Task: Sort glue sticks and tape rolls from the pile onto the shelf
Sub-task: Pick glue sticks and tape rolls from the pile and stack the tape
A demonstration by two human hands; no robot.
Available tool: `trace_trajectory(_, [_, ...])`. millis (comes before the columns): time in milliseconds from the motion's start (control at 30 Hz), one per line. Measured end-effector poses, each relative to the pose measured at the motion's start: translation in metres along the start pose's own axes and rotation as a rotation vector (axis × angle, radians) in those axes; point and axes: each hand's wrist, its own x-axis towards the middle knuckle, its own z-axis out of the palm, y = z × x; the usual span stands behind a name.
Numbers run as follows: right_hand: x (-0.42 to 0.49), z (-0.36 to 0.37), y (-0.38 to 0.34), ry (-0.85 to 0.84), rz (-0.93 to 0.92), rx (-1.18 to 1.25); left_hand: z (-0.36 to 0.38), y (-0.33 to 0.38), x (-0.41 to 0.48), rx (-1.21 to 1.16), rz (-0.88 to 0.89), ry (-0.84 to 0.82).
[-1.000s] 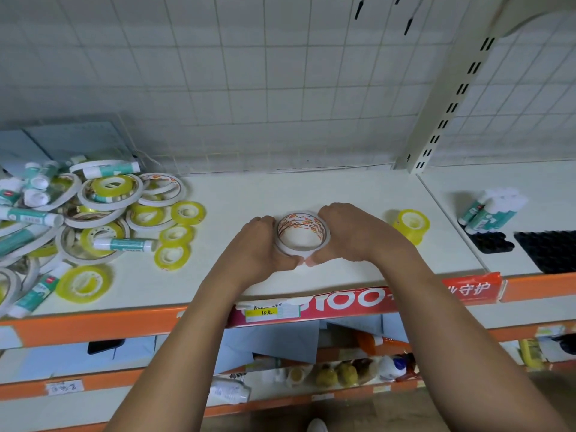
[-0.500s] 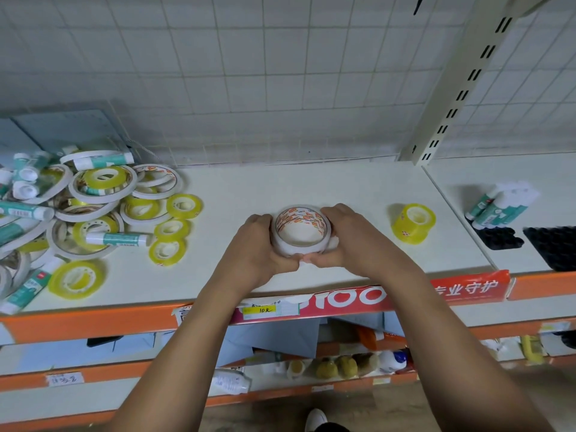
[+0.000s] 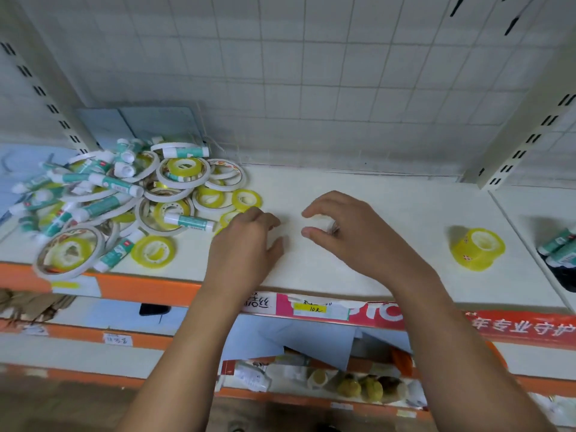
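Note:
A mixed pile (image 3: 124, 198) of white tape rolls, yellow tape rolls and teal-and-white glue sticks lies on the left of the white shelf (image 3: 389, 194). My right hand (image 3: 358, 235) curls its fingers and thumb round a white tape roll (image 3: 322, 222) at the shelf's middle; the roll is blurred and mostly hidden. My left hand (image 3: 246, 244) hovers just left of it, loosely curled and holding nothing, its fingertips beside a yellow roll (image 3: 227, 217) at the pile's edge. A lone yellow tape roll (image 3: 477, 249) stands at the right. Sorted glue sticks (image 3: 558, 246) lie at the far right.
A slotted upright post (image 3: 523, 135) divides the shelf bays at the right. The shelf has an orange front edge (image 3: 149, 288) with price labels. A lower shelf (image 3: 358, 385) holds small packaged goods. A wire grid backs the shelf.
My left hand has let go of the white tape roll and moved left toward the pile. The view has swung left, showing more of the pile.

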Motion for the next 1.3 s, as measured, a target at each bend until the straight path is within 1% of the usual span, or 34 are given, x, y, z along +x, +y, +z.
trace_trajectory(67, [0.015, 0.017, -0.016, -0.019, -0.032, 0.022, -0.009, -0.016, -0.005, 0.028, -0.055, 0.034])
trace_trajectory(167, [0.034, 0.043, -0.033, -0.052, -0.049, 0.01, -0.018, -0.038, -0.014, 0.062, -0.117, 0.039])
trace_trajectory(233, [0.043, 0.057, -0.041, -0.044, -0.054, -0.005, -0.022, -0.05, -0.019, 0.06, -0.15, 0.039])
trace_trajectory(333, [0.055, 0.072, -0.051, -0.028, -0.055, -0.053, -0.024, -0.062, -0.023, 0.05, -0.173, 0.016])
trace_trajectory(467, [0.069, 0.088, -0.06, -0.048, -0.007, -0.093, -0.025, -0.071, -0.021, 0.045, -0.169, -0.017])
trace_trajectory(600, [0.074, 0.098, -0.063, -0.079, 0.047, -0.1, -0.025, -0.078, -0.017, 0.027, -0.122, -0.041])
trace_trajectory(700, [0.075, 0.096, -0.064, -0.068, 0.068, -0.063, -0.024, -0.083, -0.014, 0.002, -0.051, -0.067])
trace_trajectory(833, [0.071, 0.092, -0.063, -0.064, 0.143, -0.07, -0.021, -0.086, -0.008, -0.041, 0.012, -0.106])
trace_trajectory(1067, [0.052, 0.08, -0.065, 0.046, 0.174, -0.109, -0.014, -0.089, 0.0, -0.074, 0.117, -0.203])
trace_trajectory(1300, [0.02, 0.063, -0.068, 0.179, 0.219, -0.1, -0.013, -0.073, 0.013, -0.184, 0.182, -0.197])
